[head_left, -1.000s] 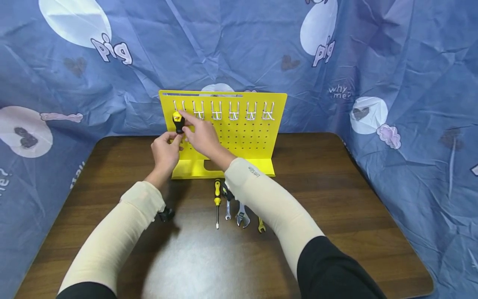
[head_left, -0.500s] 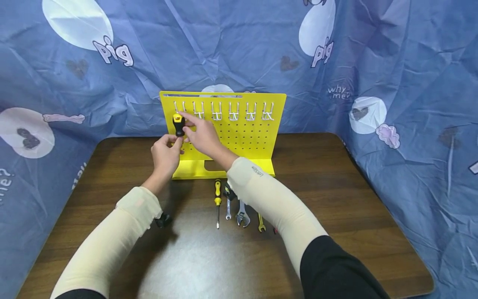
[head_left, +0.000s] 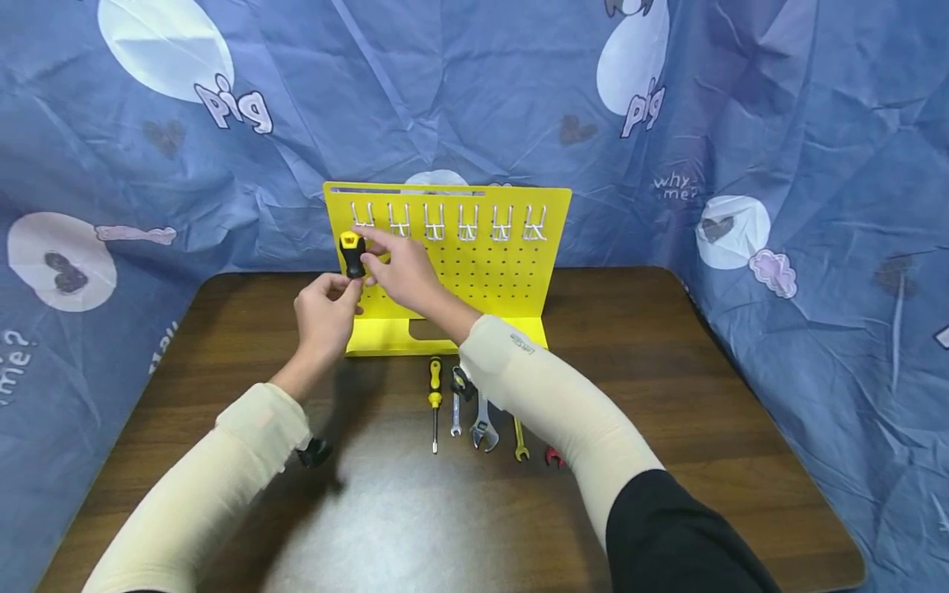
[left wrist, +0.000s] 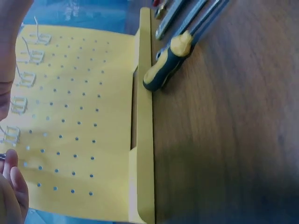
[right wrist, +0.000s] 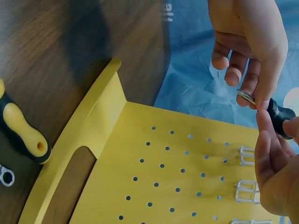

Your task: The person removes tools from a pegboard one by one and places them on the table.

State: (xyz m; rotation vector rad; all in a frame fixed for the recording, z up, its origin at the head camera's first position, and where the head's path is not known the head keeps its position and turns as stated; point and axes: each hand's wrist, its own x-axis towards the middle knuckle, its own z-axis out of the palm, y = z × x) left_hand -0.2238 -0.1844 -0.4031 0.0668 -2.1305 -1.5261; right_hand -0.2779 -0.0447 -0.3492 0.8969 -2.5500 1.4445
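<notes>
Landmark: yellow pegboard (head_left: pixel 474 272), standing upright at the back of the wooden table (head_left: pixel 667 395), its foot flat on the wood.
Held tool: one black-and-yellow handled tool (head_left: pixel 352 254), upright against the pegboard's left edge, just under the leftmost hook.
Right hand (head_left: pixel 400 268): fingers curled about the tool's handle, forefinger stretched toward the top row of hooks.
Left hand (head_left: pixel 322 309): thumb and fingertips pinch the tool's metal lower end, just below the handle.
Hooks: six wire hooks (head_left: pixel 468 222) in one row along the pegboard's top.
Tools lying in front of the pegboard's foot: one yellow-and-black screwdriver (head_left: pixel 434 399), one small spanner (head_left: pixel 455 420), one adjustable wrench (head_left: pixel 483 428), one yellow spanner (head_left: pixel 519 445), one red piece (head_left: pixel 553 455) partly hidden by the right sleeve.
Left of the pegboard's foot: one small black object (head_left: pixel 315 451) by the left forearm; what it is cannot be told.
Right wrist view only: the shiny metal end (right wrist: pixel 246 97) held between the left fingers, and the slot cut into the pegboard's foot.
Left wrist view only: the screwdriver's handle butting against the foot's front edge; only fingertips show at the frame's edge.
</notes>
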